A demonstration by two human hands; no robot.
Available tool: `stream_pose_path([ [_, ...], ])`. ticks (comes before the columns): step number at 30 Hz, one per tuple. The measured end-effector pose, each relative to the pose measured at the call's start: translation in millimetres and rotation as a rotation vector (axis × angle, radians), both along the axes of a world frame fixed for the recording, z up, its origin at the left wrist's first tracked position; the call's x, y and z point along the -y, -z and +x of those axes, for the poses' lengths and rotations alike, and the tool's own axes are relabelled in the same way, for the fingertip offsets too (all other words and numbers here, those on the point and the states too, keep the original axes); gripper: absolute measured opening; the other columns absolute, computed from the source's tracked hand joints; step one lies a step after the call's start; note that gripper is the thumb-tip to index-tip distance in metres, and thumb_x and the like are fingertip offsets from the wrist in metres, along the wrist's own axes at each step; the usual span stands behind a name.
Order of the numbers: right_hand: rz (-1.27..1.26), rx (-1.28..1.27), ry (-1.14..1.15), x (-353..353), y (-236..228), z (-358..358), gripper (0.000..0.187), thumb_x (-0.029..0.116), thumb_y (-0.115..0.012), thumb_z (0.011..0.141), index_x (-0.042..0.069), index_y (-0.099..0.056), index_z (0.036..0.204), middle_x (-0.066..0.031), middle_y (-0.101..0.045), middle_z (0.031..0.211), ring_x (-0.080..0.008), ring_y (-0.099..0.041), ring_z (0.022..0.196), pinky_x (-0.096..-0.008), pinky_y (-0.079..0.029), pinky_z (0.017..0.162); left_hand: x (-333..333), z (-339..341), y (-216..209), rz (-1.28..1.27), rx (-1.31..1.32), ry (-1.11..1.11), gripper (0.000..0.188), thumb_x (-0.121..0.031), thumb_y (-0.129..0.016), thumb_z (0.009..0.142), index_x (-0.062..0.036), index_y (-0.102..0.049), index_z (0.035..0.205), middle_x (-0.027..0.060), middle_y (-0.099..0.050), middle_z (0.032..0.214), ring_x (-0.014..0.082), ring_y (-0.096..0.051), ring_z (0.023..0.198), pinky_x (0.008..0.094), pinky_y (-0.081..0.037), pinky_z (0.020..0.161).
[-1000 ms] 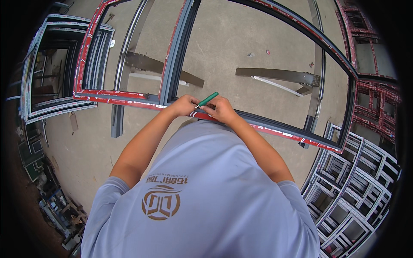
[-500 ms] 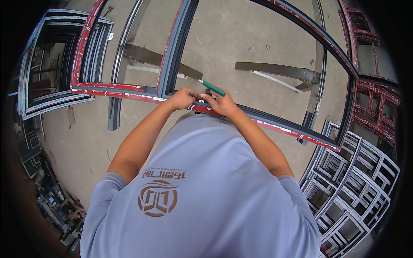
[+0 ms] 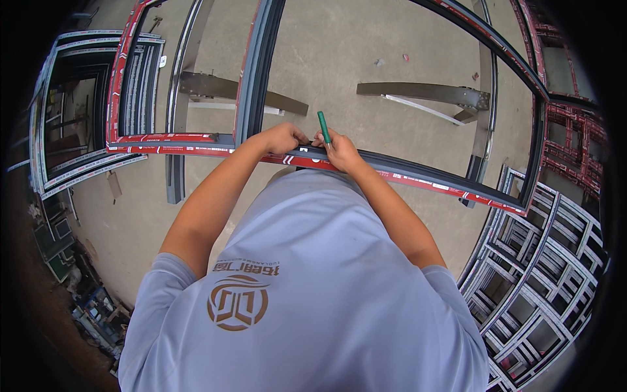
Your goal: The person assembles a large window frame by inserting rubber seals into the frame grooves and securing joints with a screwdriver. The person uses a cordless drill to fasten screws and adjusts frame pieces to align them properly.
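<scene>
A large dark grey window frame (image 3: 418, 168) with red protective film lies in front of me, its near rail close to my waist. My right hand (image 3: 342, 151) is closed round a slim green-handled screwdriver (image 3: 323, 124), which stands nearly upright, green end up, above the rail. My left hand (image 3: 282, 138) rests over the same rail, just right of the grey mullion (image 3: 253, 85). Its thumb and fingers are pinched together near the right fingertips; whatever small piece they hold is too small to make out.
Metal stand rails (image 3: 181, 78) with brown crossbars (image 3: 418, 91) run beneath the frame. Stacked frames lean at the left (image 3: 72, 104). White-and-black frames (image 3: 535, 274) are piled at the lower right, with red-filmed frames (image 3: 575, 147) above. Tools and scraps (image 3: 98, 320) lie at the lower left.
The green-handled screwdriver has turned in my right hand from slanting leftward, pale tip outward, to nearly upright with the green end up. My left hand has shifted slightly up and left.
</scene>
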State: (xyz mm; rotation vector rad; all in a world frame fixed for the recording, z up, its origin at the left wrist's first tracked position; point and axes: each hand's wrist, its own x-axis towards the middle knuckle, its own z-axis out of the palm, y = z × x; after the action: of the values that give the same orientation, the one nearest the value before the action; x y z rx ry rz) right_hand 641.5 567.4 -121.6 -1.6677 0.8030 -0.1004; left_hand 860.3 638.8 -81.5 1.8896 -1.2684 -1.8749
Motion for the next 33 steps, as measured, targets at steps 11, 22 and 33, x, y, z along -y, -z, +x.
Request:
stream_pose_path([
  [11,-0.162,-0.281,-0.107,2,-15,5,0.019,0.005,-0.051,0.098,0.003,-0.063,0.112,-0.0180,-0.076,0.099,-0.0395,-0.070,0.098,-0.0433,-0.056,0.085,7,-2,20,-0.025,-0.004,0.117,0.043,0.007,-0.049,0.081,0.0024,-0.074,0.116,0.0194,-0.076,0.109,0.0270,-0.071,0.101,0.0346,-0.053,0.096],
  [22,-0.072,0.084,0.413,-3,-44,-29,0.021,0.018,-0.055,0.105,0.003,-0.068,0.112,-0.0086,-0.072,0.083,-0.0217,-0.070,0.080,-0.0354,-0.053,0.077,2,-4,-17,0.158,-0.216,-0.650,0.032,-0.005,-0.058,0.092,0.0028,-0.066,0.121,0.0075,-0.073,0.096,0.0053,-0.048,0.064,0.0202,-0.036,0.048],
  [33,0.010,0.310,0.399,35,-142,-35,0.020,0.015,-0.058,0.104,-0.001,-0.070,0.106,-0.0059,-0.063,0.089,-0.0124,-0.059,0.085,-0.0287,-0.047,0.081,14,-41,-92,0.085,-0.924,-0.886,0.058,-0.003,-0.041,0.086,0.0089,-0.050,0.142,0.0221,-0.063,0.129,0.0123,-0.053,0.080,0.0195,-0.039,0.051],
])
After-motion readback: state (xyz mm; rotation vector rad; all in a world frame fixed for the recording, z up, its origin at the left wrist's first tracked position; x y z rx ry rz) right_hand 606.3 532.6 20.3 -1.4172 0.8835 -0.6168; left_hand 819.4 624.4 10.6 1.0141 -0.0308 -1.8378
